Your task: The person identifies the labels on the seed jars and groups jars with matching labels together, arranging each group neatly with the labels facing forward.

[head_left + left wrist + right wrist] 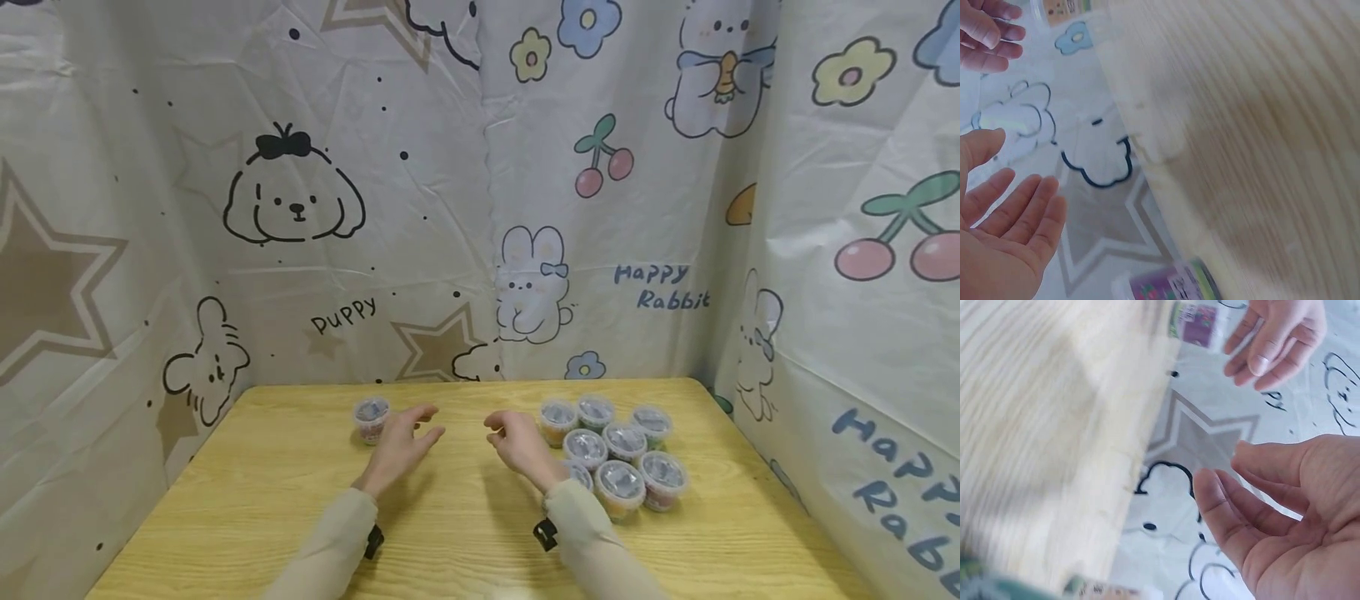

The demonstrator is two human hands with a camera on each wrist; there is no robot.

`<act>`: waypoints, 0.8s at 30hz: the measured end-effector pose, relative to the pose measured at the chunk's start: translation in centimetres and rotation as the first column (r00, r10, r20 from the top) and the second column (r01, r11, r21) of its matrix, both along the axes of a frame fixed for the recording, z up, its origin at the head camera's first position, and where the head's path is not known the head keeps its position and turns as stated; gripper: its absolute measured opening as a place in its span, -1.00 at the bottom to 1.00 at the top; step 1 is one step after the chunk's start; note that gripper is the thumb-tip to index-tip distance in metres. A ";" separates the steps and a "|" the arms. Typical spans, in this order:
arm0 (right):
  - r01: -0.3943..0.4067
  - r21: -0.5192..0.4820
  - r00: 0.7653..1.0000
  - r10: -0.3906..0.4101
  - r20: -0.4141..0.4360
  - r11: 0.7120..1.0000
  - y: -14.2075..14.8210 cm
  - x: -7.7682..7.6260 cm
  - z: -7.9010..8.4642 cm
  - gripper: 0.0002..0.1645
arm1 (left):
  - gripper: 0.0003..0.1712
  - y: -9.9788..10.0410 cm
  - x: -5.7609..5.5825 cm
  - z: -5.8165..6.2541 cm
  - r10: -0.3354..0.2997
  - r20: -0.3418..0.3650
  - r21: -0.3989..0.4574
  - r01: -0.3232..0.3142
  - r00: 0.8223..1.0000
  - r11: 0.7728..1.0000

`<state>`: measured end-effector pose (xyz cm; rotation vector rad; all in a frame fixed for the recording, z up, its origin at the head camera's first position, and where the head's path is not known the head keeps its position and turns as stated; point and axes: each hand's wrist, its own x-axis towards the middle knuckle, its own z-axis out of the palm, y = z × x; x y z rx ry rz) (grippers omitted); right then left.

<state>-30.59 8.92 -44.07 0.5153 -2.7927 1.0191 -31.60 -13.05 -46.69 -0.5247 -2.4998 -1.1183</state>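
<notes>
Both hands hover over the table, facing each other across a gap, and neither holds anything. My left hand (400, 447) is just right of a lone lidded tub (372, 419); its purple label (1169, 284) shows in the left wrist view. Loosely bent, the fingers of my right hand (522, 446) point toward the left hand. Right of it stands a cluster of several small clear tubs with lids, among them an orange one (620, 492) and a pinkish one (663, 482). The right forearm partly hides one tub (577, 475).
The yellow wood-grain table (450, 533) carries all the tubs. Behind it and along both sides hangs a pale curtain (420, 208) printed with puppies, rabbits, stars and cherries. A dark wrist strap piece (546, 534) shows below the right sleeve.
</notes>
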 end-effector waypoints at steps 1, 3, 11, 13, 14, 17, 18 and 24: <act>0.003 -0.003 1.000 -0.003 -0.011 1.000 0.4 0.2 0.2 -0.73 | -0.64 0.3 0.0 0.0 -0.016 0.001 0.010 0.016 1.000 1.000; 0.012 -0.008 1.000 -0.013 -0.028 1.000 1.2 0.6 0.5 -0.73 | -0.67 1.0 0.2 0.0 -0.042 0.011 0.019 0.042 0.999 0.999; 0.069 -0.010 0.995 -0.070 -0.075 0.998 4.4 1.9 1.1 -0.75 | -0.69 3.4 0.7 -0.6 -0.117 0.024 0.034 0.116 0.993 0.993; 0.075 -0.004 0.994 -0.075 -0.083 0.997 5.1 2.1 1.2 -0.76 | -0.68 3.9 0.6 -0.5 -0.125 0.019 0.037 0.125 0.992 0.992; 0.081 -0.003 0.993 -0.081 -0.085 0.997 5.5 2.1 1.2 -0.76 | -0.67 4.1 0.6 -0.5 -0.128 0.024 0.043 0.127 0.991 0.991; 0.105 0.014 0.990 -0.104 -0.092 0.994 6.5 2.4 1.1 -0.79 | -0.68 5.0 0.7 -0.4 -0.149 0.026 0.056 0.147 0.988 0.987; 0.114 0.018 0.990 -0.112 -0.090 0.993 6.9 2.5 1.1 -0.81 | -0.69 5.3 0.8 -0.3 -0.159 0.027 0.058 0.157 0.987 0.986; 0.128 0.035 0.991 -0.126 -0.048 0.991 9.0 3.1 1.1 -0.86 | -0.70 7.1 1.5 -0.5 -0.257 0.015 0.038 0.256 0.966 0.966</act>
